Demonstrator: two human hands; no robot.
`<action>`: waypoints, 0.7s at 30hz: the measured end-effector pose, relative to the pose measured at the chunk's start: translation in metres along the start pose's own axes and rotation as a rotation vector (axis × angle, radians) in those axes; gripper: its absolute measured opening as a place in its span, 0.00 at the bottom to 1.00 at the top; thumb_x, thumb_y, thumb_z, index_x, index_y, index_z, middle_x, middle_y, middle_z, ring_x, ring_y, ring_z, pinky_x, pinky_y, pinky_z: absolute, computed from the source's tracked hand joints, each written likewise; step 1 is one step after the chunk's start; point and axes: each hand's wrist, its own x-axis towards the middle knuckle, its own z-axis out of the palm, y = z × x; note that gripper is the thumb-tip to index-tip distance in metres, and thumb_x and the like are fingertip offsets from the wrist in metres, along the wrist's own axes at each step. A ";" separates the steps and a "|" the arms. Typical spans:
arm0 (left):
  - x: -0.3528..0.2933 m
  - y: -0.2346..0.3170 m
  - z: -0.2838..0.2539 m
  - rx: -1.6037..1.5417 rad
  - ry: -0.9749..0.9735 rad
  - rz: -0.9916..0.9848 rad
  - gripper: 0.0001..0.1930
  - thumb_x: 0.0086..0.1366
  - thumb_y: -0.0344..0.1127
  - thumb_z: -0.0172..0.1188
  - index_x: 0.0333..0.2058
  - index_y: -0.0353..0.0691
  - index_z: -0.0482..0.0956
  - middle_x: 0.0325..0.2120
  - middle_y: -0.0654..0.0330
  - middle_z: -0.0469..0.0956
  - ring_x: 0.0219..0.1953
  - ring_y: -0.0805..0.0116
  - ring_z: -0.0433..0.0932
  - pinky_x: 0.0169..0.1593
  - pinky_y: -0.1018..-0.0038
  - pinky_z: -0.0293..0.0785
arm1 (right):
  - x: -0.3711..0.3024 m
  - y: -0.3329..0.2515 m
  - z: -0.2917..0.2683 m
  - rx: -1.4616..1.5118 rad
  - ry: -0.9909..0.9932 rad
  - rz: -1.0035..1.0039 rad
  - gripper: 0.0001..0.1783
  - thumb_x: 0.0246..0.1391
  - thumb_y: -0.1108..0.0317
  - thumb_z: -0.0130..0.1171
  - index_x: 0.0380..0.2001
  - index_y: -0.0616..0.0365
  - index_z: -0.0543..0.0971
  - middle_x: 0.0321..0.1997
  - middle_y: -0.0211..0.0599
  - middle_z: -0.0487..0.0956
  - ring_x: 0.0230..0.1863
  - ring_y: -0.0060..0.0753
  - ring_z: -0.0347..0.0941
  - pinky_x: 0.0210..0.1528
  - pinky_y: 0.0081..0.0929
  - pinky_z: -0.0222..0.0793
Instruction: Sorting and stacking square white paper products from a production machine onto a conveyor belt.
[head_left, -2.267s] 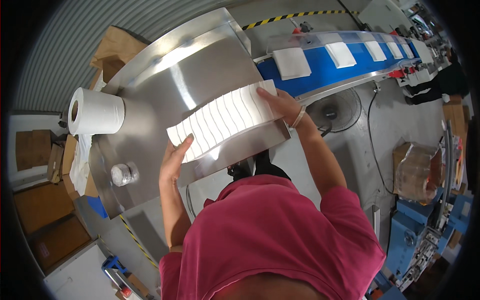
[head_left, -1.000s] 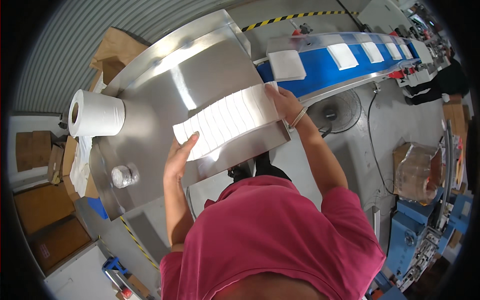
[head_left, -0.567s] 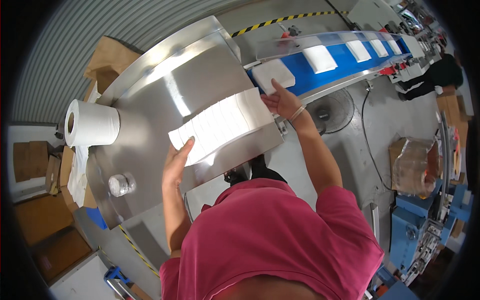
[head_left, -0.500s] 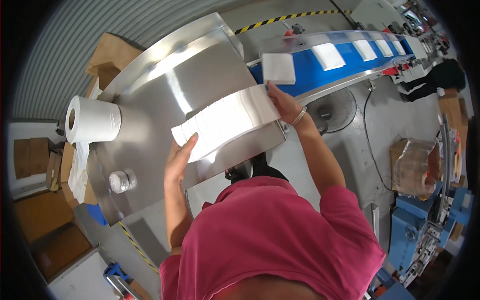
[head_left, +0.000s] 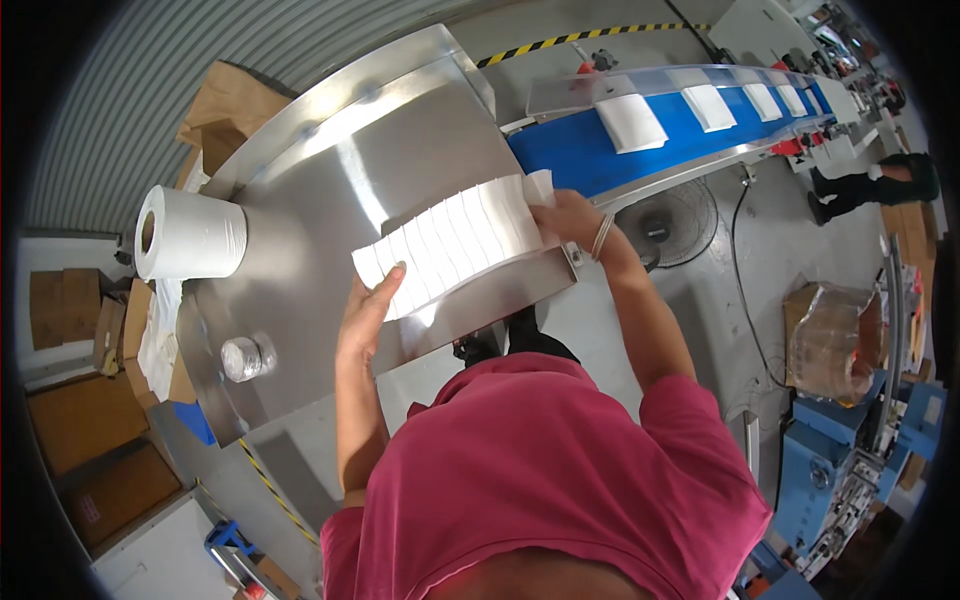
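Note:
A row of white folded sheets, packed on edge side by side, lies along the front of the steel table. My left hand is closed on the row's left end, its thumb on top. At the right end, my right hand pinches one more white folded piece, pressed close against the row. Its fingertips are partly hidden behind the piece. To the right, a blue conveyor belt carries several similar white folded pieces, spaced apart.
A large white roll and a small clear-wrapped roll are on the table's left side. Cardboard boxes stand at the left. A floor fan sits beneath the conveyor. Blue machinery is at the right, and another person stands far right.
The white piece at the belt's near end has left the belt, and my right hand now holds one at the row's right end. The belt's other pieces have moved left.

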 end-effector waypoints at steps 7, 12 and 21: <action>0.004 0.002 0.010 0.014 -0.020 0.014 0.40 0.54 0.47 0.60 0.57 0.30 0.52 0.53 0.48 0.62 0.58 0.59 0.58 0.61 0.67 0.48 | 0.023 0.019 -0.009 1.573 -0.156 0.414 0.27 0.50 0.52 0.56 0.46 0.61 0.69 0.40 0.38 0.75 0.41 0.30 0.71 0.42 0.26 0.70; 0.004 0.009 0.018 -0.005 -0.077 0.038 0.40 0.54 0.48 0.60 0.57 0.29 0.52 0.53 0.46 0.62 0.58 0.57 0.58 0.61 0.67 0.48 | -0.014 -0.042 0.000 0.981 -0.067 0.054 0.29 0.50 0.51 0.56 0.46 0.66 0.70 0.42 0.36 0.74 0.40 0.26 0.72 0.42 0.21 0.67; 0.000 0.008 0.019 0.008 -0.026 -0.038 0.41 0.54 0.49 0.60 0.57 0.29 0.51 0.53 0.47 0.62 0.58 0.58 0.58 0.61 0.66 0.47 | -0.007 -0.029 -0.005 0.466 -0.001 0.086 0.24 0.50 0.56 0.52 0.43 0.66 0.71 0.40 0.47 0.75 0.40 0.38 0.72 0.42 0.28 0.67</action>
